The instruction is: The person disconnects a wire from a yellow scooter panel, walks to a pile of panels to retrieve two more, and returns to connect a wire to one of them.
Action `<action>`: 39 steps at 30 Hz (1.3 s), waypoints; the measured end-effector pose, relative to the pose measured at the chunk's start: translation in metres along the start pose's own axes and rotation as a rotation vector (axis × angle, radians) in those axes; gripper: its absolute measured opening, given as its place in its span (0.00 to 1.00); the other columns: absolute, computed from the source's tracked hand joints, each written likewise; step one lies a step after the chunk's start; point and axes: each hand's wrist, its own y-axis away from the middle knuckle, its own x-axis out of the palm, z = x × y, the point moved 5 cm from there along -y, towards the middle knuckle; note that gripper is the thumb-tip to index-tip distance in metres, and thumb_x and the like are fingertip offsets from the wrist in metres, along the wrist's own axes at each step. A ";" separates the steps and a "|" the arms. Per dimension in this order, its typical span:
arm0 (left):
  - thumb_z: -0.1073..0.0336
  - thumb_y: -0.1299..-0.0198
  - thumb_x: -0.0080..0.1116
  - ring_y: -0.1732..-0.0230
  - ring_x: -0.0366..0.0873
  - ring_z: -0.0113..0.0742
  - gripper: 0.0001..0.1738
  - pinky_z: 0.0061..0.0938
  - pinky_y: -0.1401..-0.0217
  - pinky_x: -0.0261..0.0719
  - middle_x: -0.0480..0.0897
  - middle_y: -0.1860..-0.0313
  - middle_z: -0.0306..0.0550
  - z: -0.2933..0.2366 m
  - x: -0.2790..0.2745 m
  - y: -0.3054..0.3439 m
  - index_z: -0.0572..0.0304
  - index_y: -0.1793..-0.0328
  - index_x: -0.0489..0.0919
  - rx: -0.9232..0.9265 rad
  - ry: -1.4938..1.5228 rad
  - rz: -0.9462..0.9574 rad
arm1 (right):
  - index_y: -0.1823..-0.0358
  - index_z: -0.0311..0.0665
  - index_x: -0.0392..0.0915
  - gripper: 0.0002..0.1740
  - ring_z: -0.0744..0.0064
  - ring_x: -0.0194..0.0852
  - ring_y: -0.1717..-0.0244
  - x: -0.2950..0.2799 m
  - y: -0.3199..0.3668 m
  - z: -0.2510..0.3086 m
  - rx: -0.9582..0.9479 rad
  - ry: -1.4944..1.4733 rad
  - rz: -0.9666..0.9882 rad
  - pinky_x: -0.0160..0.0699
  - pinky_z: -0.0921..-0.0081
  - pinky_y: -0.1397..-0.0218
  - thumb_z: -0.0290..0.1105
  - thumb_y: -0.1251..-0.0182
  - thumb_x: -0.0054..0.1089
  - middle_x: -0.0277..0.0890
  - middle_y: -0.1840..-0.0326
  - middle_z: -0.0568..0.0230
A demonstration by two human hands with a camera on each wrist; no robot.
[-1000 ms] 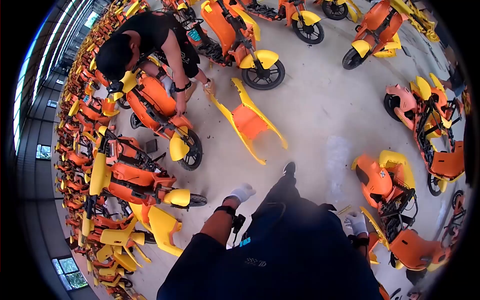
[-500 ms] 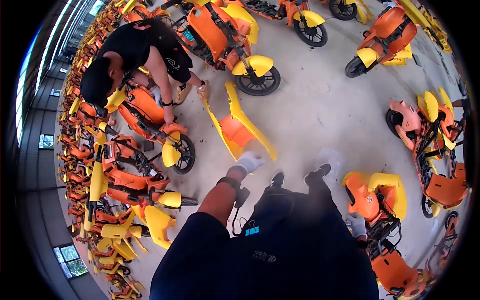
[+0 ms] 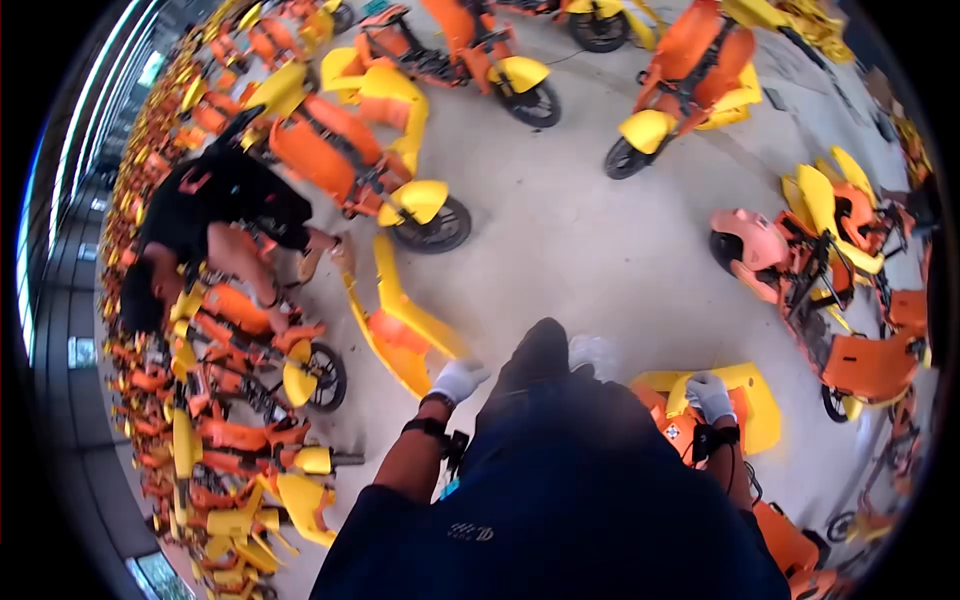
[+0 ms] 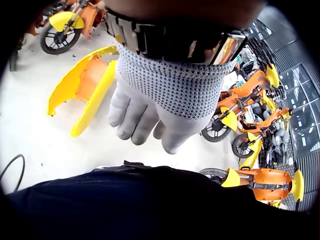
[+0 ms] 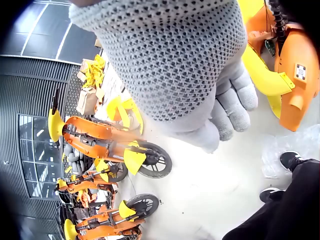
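Observation:
My left hand, in a white knit glove, hangs with loosely bent fingers over the floor and holds nothing in the left wrist view. Nearest to it lies a yellow and orange scooter body panel, long and forked, which the hand overlaps in the head view. My right hand, gloved too, is held over a partly stripped orange scooter with a yellow panel. Its fingers hang loosely curled with nothing showing between them. A small black-and-white label sits on that scooter's orange cover.
To the left another person bends over an orange scooter. Dense rows of scooters fill the left side. More scooters stand ahead, and a partly stripped one stands at right. A clear plastic sheet lies by my leg.
I have walked forward; the forked panel now lies close by my left hand, and the stripped scooter has come under my right hand. The other person stays bent over a scooter.

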 end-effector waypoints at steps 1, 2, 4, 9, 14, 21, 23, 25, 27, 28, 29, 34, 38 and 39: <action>0.53 0.42 0.65 0.60 0.85 0.42 0.27 0.32 0.53 0.81 0.87 0.59 0.57 -0.008 0.000 -0.014 0.71 0.46 0.82 -0.033 0.050 0.020 | 0.66 0.30 0.75 0.08 0.77 0.72 0.79 0.001 0.000 0.025 -0.045 0.010 -0.038 0.71 0.79 0.76 0.29 0.40 0.61 0.74 0.78 0.64; 0.55 0.42 0.64 0.70 0.82 0.32 0.26 0.28 0.61 0.81 0.86 0.67 0.52 -0.019 -0.002 -0.028 0.73 0.48 0.82 -0.025 0.092 0.046 | 0.62 0.29 0.77 0.11 0.75 0.75 0.76 -0.003 -0.006 0.036 0.005 0.075 -0.031 0.75 0.78 0.71 0.30 0.41 0.63 0.78 0.74 0.61; 0.58 0.42 0.64 0.73 0.80 0.30 0.22 0.26 0.67 0.78 0.85 0.70 0.47 -0.036 -0.005 -0.057 0.73 0.52 0.83 0.008 0.176 0.068 | 0.56 0.30 0.79 0.15 0.72 0.80 0.71 -0.012 -0.016 0.050 -0.088 0.200 -0.076 0.78 0.76 0.66 0.33 0.40 0.63 0.81 0.69 0.59; 0.61 0.43 0.68 0.74 0.80 0.28 0.19 0.22 0.73 0.77 0.85 0.71 0.45 -0.113 -0.040 -0.140 0.71 0.54 0.85 0.060 -0.175 0.201 | 0.58 0.33 0.82 0.14 0.70 0.81 0.70 -0.015 -0.013 0.048 0.061 0.159 -0.201 0.79 0.74 0.65 0.36 0.40 0.62 0.82 0.70 0.59; 0.64 0.43 0.65 0.73 0.82 0.31 0.15 0.25 0.71 0.79 0.85 0.70 0.47 -0.217 -0.069 -0.259 0.70 0.55 0.84 0.171 -0.070 0.319 | 0.61 0.32 0.84 0.16 0.71 0.82 0.71 0.000 -0.015 -0.009 0.171 -0.188 -0.296 0.80 0.75 0.64 0.38 0.42 0.63 0.82 0.72 0.61; 0.63 0.45 0.61 0.76 0.79 0.30 0.14 0.23 0.73 0.74 0.83 0.75 0.44 -0.415 -0.069 -0.327 0.69 0.62 0.85 0.374 -0.166 0.184 | 0.67 0.37 0.84 0.20 0.72 0.81 0.69 -0.007 -0.007 0.050 0.380 -0.133 -0.295 0.79 0.74 0.59 0.49 0.40 0.64 0.83 0.70 0.65; 0.64 0.45 0.61 0.74 0.80 0.31 0.14 0.25 0.72 0.76 0.83 0.74 0.45 -0.446 -0.049 -0.353 0.69 0.60 0.84 0.387 -0.189 0.230 | 0.65 0.36 0.85 0.24 0.68 0.83 0.68 -0.021 -0.030 0.048 0.365 -0.143 -0.294 0.79 0.70 0.59 0.53 0.40 0.62 0.84 0.69 0.62; 0.65 0.44 0.62 0.71 0.82 0.33 0.16 0.27 0.68 0.81 0.85 0.70 0.47 -0.447 -0.032 -0.378 0.69 0.54 0.83 0.308 -0.246 0.311 | 0.66 0.36 0.85 0.24 0.66 0.83 0.70 -0.043 -0.061 0.040 0.339 -0.140 -0.322 0.80 0.70 0.60 0.53 0.40 0.61 0.84 0.71 0.60; 0.64 0.43 0.61 0.72 0.82 0.33 0.14 0.26 0.70 0.79 0.84 0.71 0.47 -0.448 -0.020 -0.383 0.70 0.58 0.83 0.244 -0.175 0.365 | 0.67 0.35 0.85 0.24 0.66 0.83 0.71 -0.079 -0.089 0.065 0.285 -0.121 -0.299 0.80 0.69 0.60 0.53 0.40 0.62 0.84 0.73 0.61; 0.63 0.43 0.61 0.72 0.82 0.31 0.14 0.23 0.71 0.77 0.83 0.73 0.45 -0.463 -0.013 -0.366 0.70 0.61 0.84 0.208 -0.127 0.387 | 0.68 0.35 0.85 0.25 0.66 0.83 0.71 -0.099 -0.099 0.086 0.300 -0.146 -0.256 0.80 0.69 0.60 0.54 0.40 0.62 0.84 0.74 0.61; 0.62 0.42 0.62 0.71 0.83 0.33 0.16 0.25 0.70 0.79 0.84 0.70 0.46 -0.469 -0.008 -0.368 0.71 0.57 0.83 0.218 -0.206 0.474 | 0.68 0.35 0.85 0.25 0.65 0.83 0.70 -0.117 -0.122 0.090 0.275 -0.076 -0.252 0.80 0.68 0.60 0.54 0.41 0.63 0.84 0.74 0.61; 0.61 0.42 0.63 0.70 0.83 0.34 0.20 0.24 0.69 0.78 0.84 0.68 0.47 -0.458 -0.007 -0.426 0.72 0.51 0.82 0.102 -0.191 0.460 | 0.62 0.39 0.85 0.23 0.51 0.81 0.67 -0.207 -0.213 0.156 0.207 0.112 -0.218 0.78 0.60 0.58 0.54 0.41 0.62 0.84 0.68 0.54; 0.61 0.42 0.63 0.70 0.82 0.33 0.20 0.24 0.69 0.78 0.84 0.68 0.47 -0.496 -0.003 -0.456 0.72 0.50 0.81 0.014 -0.226 0.450 | 0.64 0.36 0.85 0.19 0.60 0.82 0.68 -0.252 -0.284 0.189 -0.017 0.231 -0.327 0.79 0.65 0.58 0.45 0.44 0.58 0.84 0.71 0.59; 0.61 0.42 0.63 0.70 0.82 0.33 0.20 0.24 0.69 0.78 0.84 0.68 0.47 -0.509 -0.001 -0.468 0.72 0.50 0.81 0.014 -0.230 0.448 | 0.64 0.36 0.85 0.19 0.61 0.82 0.68 -0.257 -0.294 0.185 0.003 0.178 -0.320 0.79 0.65 0.58 0.45 0.44 0.58 0.84 0.71 0.59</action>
